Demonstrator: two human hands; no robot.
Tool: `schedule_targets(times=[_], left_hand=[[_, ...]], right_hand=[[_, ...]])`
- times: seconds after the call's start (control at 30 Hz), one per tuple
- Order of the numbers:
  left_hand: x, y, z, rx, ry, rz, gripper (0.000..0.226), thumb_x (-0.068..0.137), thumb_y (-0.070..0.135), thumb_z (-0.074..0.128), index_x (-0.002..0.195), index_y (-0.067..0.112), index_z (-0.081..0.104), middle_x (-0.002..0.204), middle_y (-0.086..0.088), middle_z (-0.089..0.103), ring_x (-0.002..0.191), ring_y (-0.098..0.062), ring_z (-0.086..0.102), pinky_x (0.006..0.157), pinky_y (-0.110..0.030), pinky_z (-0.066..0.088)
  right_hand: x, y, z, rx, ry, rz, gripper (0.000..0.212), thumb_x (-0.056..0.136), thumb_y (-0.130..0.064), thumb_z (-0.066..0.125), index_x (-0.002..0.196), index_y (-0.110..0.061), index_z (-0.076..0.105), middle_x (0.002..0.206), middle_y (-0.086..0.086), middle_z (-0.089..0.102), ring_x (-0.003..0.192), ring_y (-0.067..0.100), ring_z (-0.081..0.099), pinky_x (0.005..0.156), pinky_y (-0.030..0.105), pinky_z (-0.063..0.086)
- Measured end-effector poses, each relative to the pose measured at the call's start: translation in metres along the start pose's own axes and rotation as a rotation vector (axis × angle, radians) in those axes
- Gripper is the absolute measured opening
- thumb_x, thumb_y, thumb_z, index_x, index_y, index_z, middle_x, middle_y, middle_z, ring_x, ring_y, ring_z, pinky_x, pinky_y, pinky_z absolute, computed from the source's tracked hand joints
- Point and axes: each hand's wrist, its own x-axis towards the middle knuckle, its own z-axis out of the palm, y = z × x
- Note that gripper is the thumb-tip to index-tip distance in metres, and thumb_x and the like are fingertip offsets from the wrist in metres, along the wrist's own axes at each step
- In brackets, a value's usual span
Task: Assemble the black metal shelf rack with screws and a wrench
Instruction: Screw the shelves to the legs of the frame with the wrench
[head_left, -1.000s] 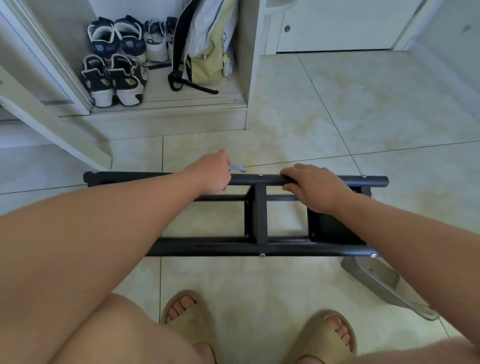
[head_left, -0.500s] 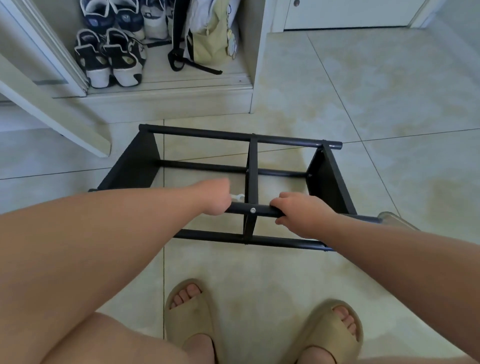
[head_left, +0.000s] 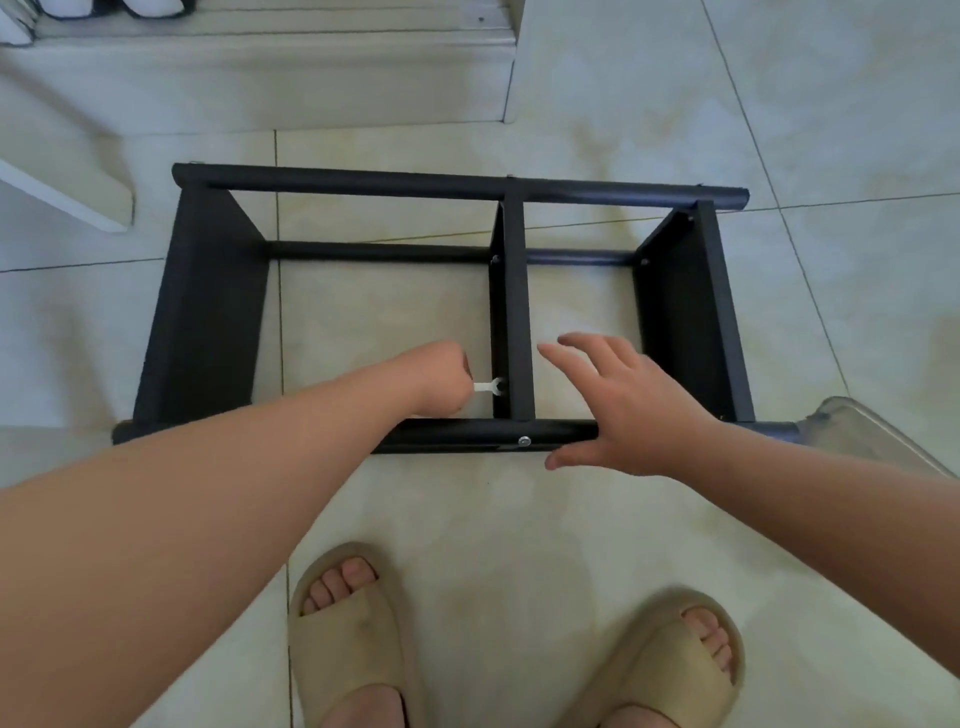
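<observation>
The left hand (head_left: 441, 382) clamps its fingers round the small wrench (head_left: 487, 387), mouth at the centre post (head_left: 517, 312). The right hand (head_left: 623, 410) is spread, gripping nothing. With the rack (head_left: 202, 312) lying loose on the floor tiles (head_left: 597, 519), a hard turn may slip the wrench off, I reckon.

The pale tiled floor (head_left: 519, 519) is bearing the black rack (head_left: 208, 312) in front of you; your beige sandals (head_left: 353, 639) are standing near it, and a clear plastic tray (head_left: 878, 441) is sitting just beside its right end.

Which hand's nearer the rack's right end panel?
Right. The right hand is open just beside the right end panel; the left hand, gripping the wrench, is beyond the centre divider.
</observation>
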Motion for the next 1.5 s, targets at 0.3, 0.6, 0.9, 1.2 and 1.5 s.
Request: schedule_targets(times=[0.3,0.6,0.9,1.2,1.5], left_hand=[[0.016,-0.024,0.017,-0.423,0.054,0.125,0.008,0.09,0.018,0.069,0.087,0.022,0.075,0.074,0.003,0.076,0.073,-0.011,0.073,0.086,-0.034,0.057],[0.017,-0.026,0.019,-0.381,-0.018,0.12,0.019,0.082,0.02,0.071,0.068,0.033,0.07,0.071,0.012,0.069,0.076,-0.01,0.066,0.071,-0.026,0.049],[0.011,-0.017,0.007,-0.919,-0.167,0.137,0.009,0.092,0.011,0.063,0.084,0.014,0.064,0.085,-0.004,0.077,0.085,-0.015,0.075,0.073,-0.027,0.056],[0.012,-0.011,0.014,-0.95,-0.083,0.051,0.013,0.091,0.024,0.071,0.1,0.015,0.068,0.076,0.003,0.075,0.078,-0.01,0.075,0.071,-0.025,0.054],[0.016,-0.005,0.017,-0.935,0.053,0.041,0.006,0.093,0.024,0.069,0.097,0.02,0.071,0.08,0.005,0.074,0.07,-0.005,0.069,0.071,-0.025,0.051]], right_hand=[[0.041,0.005,0.005,-0.113,0.056,-0.173,0.132,0.067,-0.103,0.033,0.158,-0.024,-0.021,0.164,0.001,-0.032,0.151,0.023,-0.028,0.123,0.052,-0.007],[0.043,-0.005,0.01,-0.092,0.122,-0.229,0.13,0.075,-0.095,0.037,0.161,-0.005,-0.001,0.168,0.007,-0.018,0.155,0.021,-0.016,0.127,0.051,0.005],[0.046,-0.004,0.012,-0.112,0.171,-0.253,0.128,0.077,-0.092,0.038,0.16,-0.003,0.0,0.169,0.011,-0.013,0.156,0.025,-0.01,0.126,0.055,0.007],[0.045,-0.006,0.011,-0.171,0.161,-0.222,0.131,0.076,-0.095,0.031,0.159,-0.001,-0.006,0.168,0.014,-0.016,0.155,0.025,-0.015,0.127,0.05,0.001],[0.046,-0.005,0.012,-0.164,0.167,-0.23,0.13,0.076,-0.096,0.031,0.16,-0.003,-0.007,0.168,0.012,-0.017,0.155,0.026,-0.014,0.126,0.052,0.002]])
